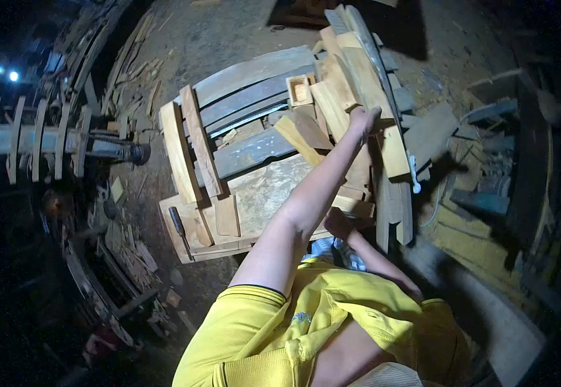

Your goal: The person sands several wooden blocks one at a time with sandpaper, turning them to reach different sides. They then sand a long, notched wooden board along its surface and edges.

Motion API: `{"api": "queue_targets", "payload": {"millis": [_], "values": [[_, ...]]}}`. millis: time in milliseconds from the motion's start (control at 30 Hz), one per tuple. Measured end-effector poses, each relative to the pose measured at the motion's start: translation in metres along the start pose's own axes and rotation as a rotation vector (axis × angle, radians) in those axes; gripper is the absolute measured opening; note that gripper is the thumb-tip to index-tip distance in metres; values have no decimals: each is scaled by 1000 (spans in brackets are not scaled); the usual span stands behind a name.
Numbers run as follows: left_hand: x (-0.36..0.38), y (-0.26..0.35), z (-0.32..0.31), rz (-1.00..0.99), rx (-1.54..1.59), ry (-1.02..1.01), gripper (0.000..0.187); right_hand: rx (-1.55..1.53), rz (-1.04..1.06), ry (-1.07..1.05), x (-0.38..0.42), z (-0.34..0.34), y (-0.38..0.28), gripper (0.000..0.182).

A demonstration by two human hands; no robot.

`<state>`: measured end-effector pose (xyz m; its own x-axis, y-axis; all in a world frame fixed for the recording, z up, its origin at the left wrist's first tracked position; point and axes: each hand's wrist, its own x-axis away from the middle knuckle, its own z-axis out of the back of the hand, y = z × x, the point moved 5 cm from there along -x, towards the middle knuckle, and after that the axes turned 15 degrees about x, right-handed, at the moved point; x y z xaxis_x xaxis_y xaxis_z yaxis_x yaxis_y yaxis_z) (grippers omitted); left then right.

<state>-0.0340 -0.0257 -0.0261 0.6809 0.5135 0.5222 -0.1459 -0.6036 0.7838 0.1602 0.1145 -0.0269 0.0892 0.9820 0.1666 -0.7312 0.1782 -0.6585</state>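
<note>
The step in hand, as far as I can judge, is handling wood in the pile at the right of a low work surface of weathered grey planks (254, 72). The left hand (363, 122) reaches across at full stretch to the lower end of a smooth, warm-brown wooden board (340, 82), which lies slanting on that pile, beside a long, pale yellow squared timber (396, 153). Its fingers look partly curled, but I cannot tell whether they have closed on the board or only rest against it. The right hand (339, 223) is drawn in near the body at the front edge, in shadow; its fingers seem bent, and I cannot tell how far open it is or whether it holds anything.

To the left of the brown board sits a small, pale wooden box with a hollow middle (300, 90). Well apart, at the left end, 2 narrow boards, 1 pale yellow (180, 155) and 1 brown (201, 142), lie across the planks, with a dark-handled slim tool (178, 222) near the corner.

Shifting the brown board would call for a firm grip at its end and care not to drag the loose pieces touching it
</note>
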Motion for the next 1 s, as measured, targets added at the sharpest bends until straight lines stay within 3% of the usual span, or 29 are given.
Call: {"api": "queue_targets", "payload": {"millis": [67, 100, 133, 167, 200, 233, 300, 367, 433, 500, 633, 700, 767, 833, 900, 1000], "values": [[15, 19, -5, 77, 247, -42, 32, 459, -25, -468, 0, -31, 23, 19], [33, 36, -17, 113, 440, -135, 28, -168, -310, -54, 26, -18, 49, 25], [52, 57, -1, 121, 441, -146, 28, -136, -143, 187, 28, -1, 32, 31], [52, 58, 19, 126, 508, -186, 28, -137, -450, -6, 24, 0, 33, 31], [78, 70, 43, 144, 593, -247, 31, -100, -553, -146, 16, 2, 26, 29], [112, 80, 59, 163, 682, -328, 34, -297, -394, 72, 16, -7, 33, 31], [168, 85, 112, 91, 736, -374, 41, -386, -385, 150, 13, 15, 13, 33], [236, 95, 168, -39, 742, -218, 45, -414, -446, 138, 11, 28, -1, 34], [281, 66, 225, -21, 848, -55, 51, -248, -497, 45, 11, 9, 24, 35], [315, 31, 270, -59, 911, 6, 51, -302, -354, 238, -4, 22, -4, 37], [326, -22, 312, -95, 1210, 183, 36, -29, -424, -95, -45, 28, -46, 40], [310, -40, 324, -91, 1312, 135, 35, 24, -268, 32, -67, 32, -84, 38], [295, -51, 329, -117, 1446, 134, 36, 197, 124, 259, -86, 39, -134, 38], [290, -54, 329, -142, 1499, 44, 32, 254, 389, 252, -93, 36, -179, 42], [291, -52, 330, -140, 1477, 287, 30, 299, 615, 184, -98, 28, -211, 48], [293, -49, 332, -168, 1458, 321, 25, 282, 702, 119, -111, 1, -202, 52]]}}
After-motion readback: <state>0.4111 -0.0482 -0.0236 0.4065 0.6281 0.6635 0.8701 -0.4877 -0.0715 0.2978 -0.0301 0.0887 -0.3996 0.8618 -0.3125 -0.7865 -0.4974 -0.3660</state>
